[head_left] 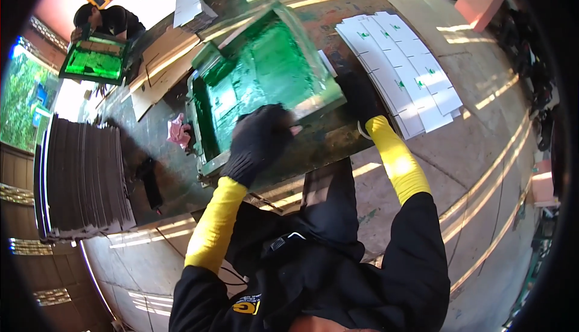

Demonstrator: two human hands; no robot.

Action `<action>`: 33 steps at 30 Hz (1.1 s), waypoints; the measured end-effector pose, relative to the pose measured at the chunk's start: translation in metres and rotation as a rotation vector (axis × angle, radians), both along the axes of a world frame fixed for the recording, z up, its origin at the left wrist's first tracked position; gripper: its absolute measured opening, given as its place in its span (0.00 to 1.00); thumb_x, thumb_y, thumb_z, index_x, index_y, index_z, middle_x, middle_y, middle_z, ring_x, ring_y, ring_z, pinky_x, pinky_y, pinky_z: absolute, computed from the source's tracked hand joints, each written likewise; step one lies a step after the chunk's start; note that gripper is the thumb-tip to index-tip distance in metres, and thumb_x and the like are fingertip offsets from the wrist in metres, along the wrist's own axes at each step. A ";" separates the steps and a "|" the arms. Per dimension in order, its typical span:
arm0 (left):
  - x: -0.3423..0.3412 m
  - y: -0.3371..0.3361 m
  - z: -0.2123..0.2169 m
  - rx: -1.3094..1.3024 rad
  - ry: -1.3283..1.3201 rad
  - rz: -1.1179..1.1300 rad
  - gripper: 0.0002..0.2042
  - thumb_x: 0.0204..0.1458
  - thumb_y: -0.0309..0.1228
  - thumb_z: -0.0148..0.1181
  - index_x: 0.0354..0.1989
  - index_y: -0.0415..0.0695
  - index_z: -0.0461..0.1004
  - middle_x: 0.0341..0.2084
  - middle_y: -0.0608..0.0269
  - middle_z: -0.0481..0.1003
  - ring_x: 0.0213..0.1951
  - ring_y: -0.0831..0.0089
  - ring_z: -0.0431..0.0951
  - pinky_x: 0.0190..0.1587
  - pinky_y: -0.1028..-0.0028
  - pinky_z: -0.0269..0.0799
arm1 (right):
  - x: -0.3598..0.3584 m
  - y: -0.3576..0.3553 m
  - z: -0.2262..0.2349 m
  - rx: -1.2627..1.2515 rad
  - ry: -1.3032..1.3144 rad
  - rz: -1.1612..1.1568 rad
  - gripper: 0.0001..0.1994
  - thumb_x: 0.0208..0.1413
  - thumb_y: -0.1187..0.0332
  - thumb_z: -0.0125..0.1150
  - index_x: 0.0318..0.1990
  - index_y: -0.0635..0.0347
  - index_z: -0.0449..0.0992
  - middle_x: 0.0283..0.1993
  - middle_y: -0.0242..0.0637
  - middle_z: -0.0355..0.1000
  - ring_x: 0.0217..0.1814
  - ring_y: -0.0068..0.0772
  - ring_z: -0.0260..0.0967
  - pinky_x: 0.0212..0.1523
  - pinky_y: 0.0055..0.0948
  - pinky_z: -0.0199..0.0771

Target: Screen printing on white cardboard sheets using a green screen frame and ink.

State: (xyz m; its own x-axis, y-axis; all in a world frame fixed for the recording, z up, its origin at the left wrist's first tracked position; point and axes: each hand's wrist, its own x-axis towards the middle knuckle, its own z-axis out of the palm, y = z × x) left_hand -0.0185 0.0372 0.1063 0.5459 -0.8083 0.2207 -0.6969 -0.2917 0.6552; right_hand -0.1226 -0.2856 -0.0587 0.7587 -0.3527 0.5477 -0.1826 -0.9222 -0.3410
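A screen-printing frame [330, 98] with wet green ink across its mesh lies on the dark table in front of me. My left hand [259, 139], in a black glove, is over the frame's near rim with its fingers curled; whatever is inside them is hidden. To the right of the frame, my right hand [359, 95], gloved in black too, is between the frame's corner and a stack of white printed sheets [401, 72]. Shadow hides its fingers. A pale block [208, 57] rests at the frame's far left corner. The edge of a white sheet [327, 63] shows beside the right rim.
Tall stacked dark boards [84, 178] stand at the left table edge, near a black tool [151, 184]. A crumpled pink cloth [178, 131] lies left of the frame. Beyond are brown cardboard [163, 60], white sheets [192, 9] and another person [114, 21] with a second green-inked frame [93, 60].
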 end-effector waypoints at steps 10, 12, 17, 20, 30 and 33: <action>0.002 -0.039 -0.063 0.208 -0.145 -0.175 0.19 0.48 0.45 0.70 0.45 0.48 0.79 0.41 0.51 0.80 0.44 0.47 0.80 0.47 0.53 0.76 | 0.006 -0.010 0.006 0.405 0.203 -0.225 0.16 0.67 0.56 0.57 0.52 0.57 0.81 0.52 0.50 0.78 0.54 0.49 0.76 0.54 0.44 0.73; 0.010 -0.041 -0.070 0.239 -0.188 -0.249 0.22 0.47 0.49 0.70 0.45 0.48 0.79 0.42 0.50 0.80 0.45 0.46 0.80 0.47 0.53 0.75 | 0.007 -0.027 -0.006 0.333 0.213 -0.235 0.17 0.66 0.55 0.57 0.52 0.57 0.81 0.52 0.50 0.78 0.54 0.50 0.76 0.54 0.45 0.73; 0.022 -0.041 -0.089 0.162 -0.150 -0.267 0.26 0.47 0.55 0.69 0.44 0.46 0.78 0.42 0.49 0.79 0.45 0.44 0.79 0.48 0.51 0.74 | 0.018 -0.022 -0.002 0.279 0.268 -0.194 0.17 0.66 0.54 0.56 0.51 0.56 0.81 0.52 0.52 0.78 0.55 0.55 0.75 0.54 0.47 0.73; 0.022 -0.038 -0.084 0.171 -0.096 -0.287 0.27 0.48 0.57 0.67 0.43 0.43 0.77 0.40 0.46 0.79 0.45 0.44 0.80 0.46 0.50 0.75 | 0.013 -0.013 0.013 0.285 0.200 -0.140 0.18 0.66 0.54 0.56 0.51 0.56 0.82 0.51 0.54 0.78 0.54 0.56 0.75 0.53 0.47 0.74; 0.027 -0.032 -0.101 0.095 0.019 -0.223 0.28 0.51 0.57 0.66 0.43 0.41 0.76 0.42 0.46 0.78 0.46 0.45 0.79 0.48 0.51 0.75 | 0.184 0.066 0.095 -0.012 -0.181 0.237 0.28 0.57 0.49 0.70 0.58 0.61 0.79 0.49 0.49 0.80 0.52 0.51 0.79 0.54 0.43 0.78; 0.019 -0.044 -0.094 0.090 0.028 -0.262 0.27 0.51 0.56 0.66 0.43 0.41 0.77 0.42 0.46 0.78 0.47 0.46 0.79 0.49 0.52 0.75 | 0.275 0.074 0.079 -0.337 -0.073 0.305 0.37 0.53 0.34 0.64 0.56 0.59 0.80 0.54 0.48 0.78 0.55 0.46 0.78 0.53 0.44 0.77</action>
State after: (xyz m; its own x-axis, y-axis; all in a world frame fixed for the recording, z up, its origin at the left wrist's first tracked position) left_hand 0.0004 -0.0070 0.0118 0.3203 -0.9384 0.1293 -0.7385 -0.1618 0.6546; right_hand 0.1522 -0.2120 0.0207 0.7551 0.0881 0.6496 0.1280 -0.9917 -0.0143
